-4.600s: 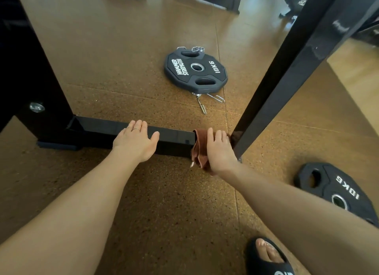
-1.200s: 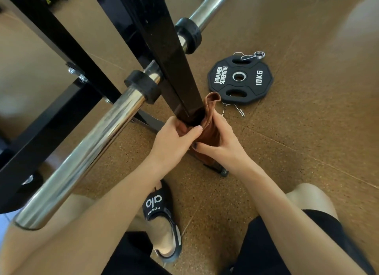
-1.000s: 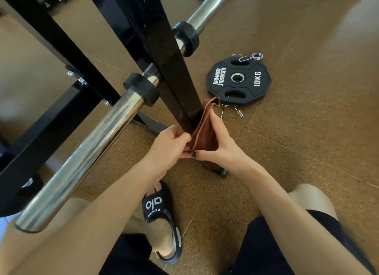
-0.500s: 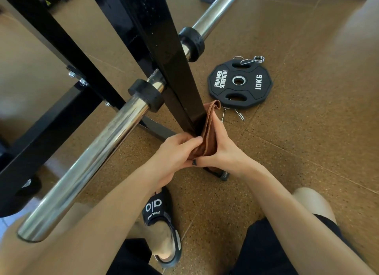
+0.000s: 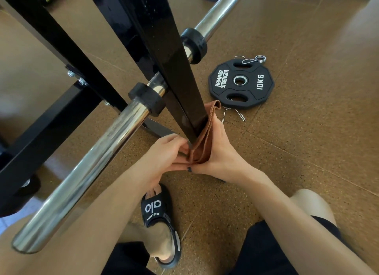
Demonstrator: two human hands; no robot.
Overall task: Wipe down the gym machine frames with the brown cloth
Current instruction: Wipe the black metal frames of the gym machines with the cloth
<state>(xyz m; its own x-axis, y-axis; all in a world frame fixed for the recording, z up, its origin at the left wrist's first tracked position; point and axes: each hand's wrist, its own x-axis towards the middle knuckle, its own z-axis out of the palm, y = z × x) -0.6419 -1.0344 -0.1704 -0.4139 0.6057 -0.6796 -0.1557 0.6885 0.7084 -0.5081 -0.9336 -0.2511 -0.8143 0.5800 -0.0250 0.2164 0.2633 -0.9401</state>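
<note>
A black slanted frame post (image 5: 164,49) comes down to the floor in the middle of the head view. The folded brown cloth (image 5: 205,139) lies against the post's right side near its foot. My right hand (image 5: 221,149) holds the cloth, palm pressing it to the post and thumb underneath. My left hand (image 5: 166,153) pinches the cloth's near edge on the post's left side, fingers curled. The post's foot is hidden behind both hands.
A chrome barbell (image 5: 98,149) with black collars runs diagonally past the post. More black frame beams (image 5: 47,127) stand at the left. A black 10 kg plate (image 5: 240,83) and spring clips lie on the cork floor at the right. My sandalled foot (image 5: 160,223) is below the hands.
Since 4.6 s ago I went from wiping the low floor beam to the slanted post. Over the last second both hands slid the cloth down the post towards its foot.
</note>
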